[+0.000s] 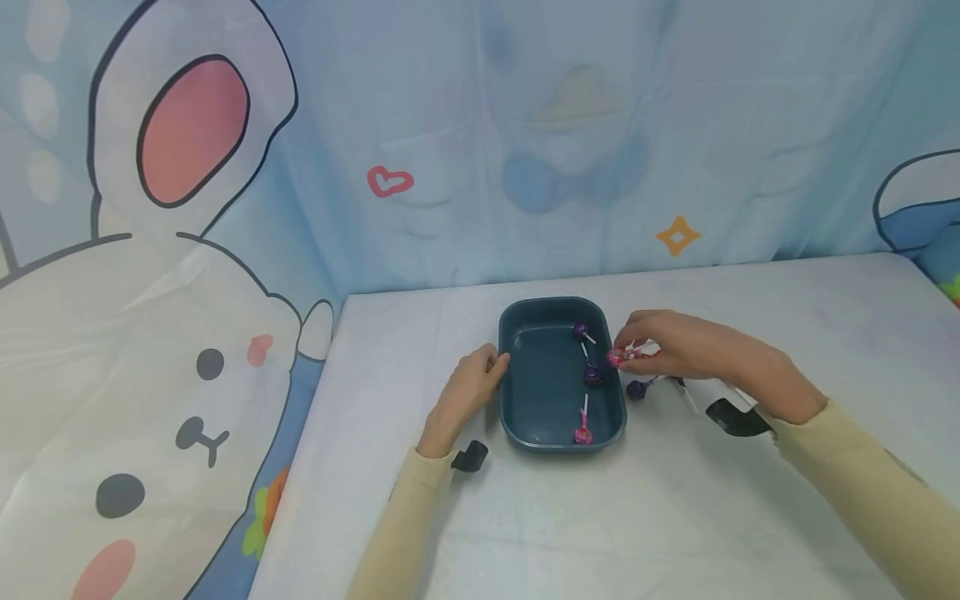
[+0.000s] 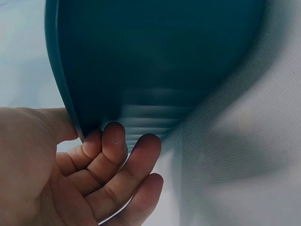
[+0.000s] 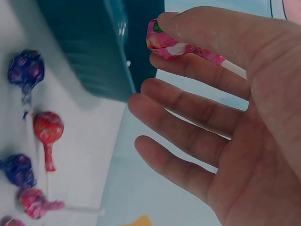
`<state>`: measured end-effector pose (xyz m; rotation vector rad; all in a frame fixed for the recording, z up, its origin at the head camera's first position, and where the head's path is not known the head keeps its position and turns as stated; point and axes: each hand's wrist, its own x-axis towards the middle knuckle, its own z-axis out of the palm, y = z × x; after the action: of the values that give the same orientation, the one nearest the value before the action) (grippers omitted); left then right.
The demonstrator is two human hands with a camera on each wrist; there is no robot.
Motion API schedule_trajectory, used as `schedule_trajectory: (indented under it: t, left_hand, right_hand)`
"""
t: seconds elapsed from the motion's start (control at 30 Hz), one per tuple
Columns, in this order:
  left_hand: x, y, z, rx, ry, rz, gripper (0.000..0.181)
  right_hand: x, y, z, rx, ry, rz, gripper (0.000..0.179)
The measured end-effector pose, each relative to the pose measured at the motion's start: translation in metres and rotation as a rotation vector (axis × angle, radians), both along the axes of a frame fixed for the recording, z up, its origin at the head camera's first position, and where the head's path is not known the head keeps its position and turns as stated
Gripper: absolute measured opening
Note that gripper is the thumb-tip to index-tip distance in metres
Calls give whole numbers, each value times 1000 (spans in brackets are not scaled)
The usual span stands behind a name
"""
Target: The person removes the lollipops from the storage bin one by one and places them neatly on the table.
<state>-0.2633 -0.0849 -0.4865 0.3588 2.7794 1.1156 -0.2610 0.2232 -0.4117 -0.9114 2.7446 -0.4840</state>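
Note:
My left hand (image 1: 467, 385) grips the left rim of a dark teal plastic bin (image 1: 543, 437); in the left wrist view, the thumb goes behind the bin's edge (image 2: 61, 80) and curled fingers (image 2: 113, 141) lie against its outer wall. Just over the bin's right rim, my right hand (image 1: 678, 346) pinches a pink-wrapped lollipop (image 3: 162, 42) between thumb and forefinger, the other fingers spread. Inside the bin lie two purple lollipops, one near the back (image 1: 580, 331) and one at mid-right (image 1: 592, 376), plus a pink lollipop (image 1: 582, 435) near the front.
Right of the bin, more lollipops lie on the white tabletop (image 1: 570, 525), partly hidden by my right arm: a purple one (image 3: 27, 68), a red one (image 3: 48, 127), a blue one (image 3: 19, 170) and a pink one (image 3: 33, 203). A printed curtain (image 1: 450, 100) hangs behind.

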Motion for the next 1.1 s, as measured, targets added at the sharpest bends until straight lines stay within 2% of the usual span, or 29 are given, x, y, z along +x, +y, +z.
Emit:
schedule_trajectory:
  t: [0.37,0.6,0.83,1.1]
  left_hand:
    - [0,1,0,-17,-7,8,32]
    - [1,1,0,-8,-3,7,32]
    - [0,1,-1,-17,-18,11,32]
    - [1,1,0,2,-25,10,31]
  right_hand:
    - [8,32,-10,12,-27,-139,30]
    - [11,47,-14,13,-26,-170,29]
    - [13,62,-21,-7,-40,-223,40]
    - [22,76,-33,9,-77,-267,39]
